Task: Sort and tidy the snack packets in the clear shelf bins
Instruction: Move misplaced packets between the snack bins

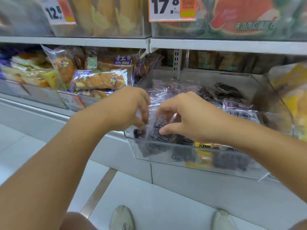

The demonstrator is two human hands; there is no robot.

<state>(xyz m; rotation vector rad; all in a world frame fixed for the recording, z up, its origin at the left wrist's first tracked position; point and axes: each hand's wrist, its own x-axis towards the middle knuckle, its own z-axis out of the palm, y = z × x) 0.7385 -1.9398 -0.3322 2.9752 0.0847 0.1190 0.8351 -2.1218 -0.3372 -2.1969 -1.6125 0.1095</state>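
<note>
1. A single wide-angle view is taken from the person's head, aimed forward and down
2. The clear bin is seen at close range, at arm's reach
3. The floor is included below

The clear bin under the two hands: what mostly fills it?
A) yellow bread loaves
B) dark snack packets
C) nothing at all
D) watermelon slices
B: the clear bin holds dark snack packets, one of which both hands grip.
</note>
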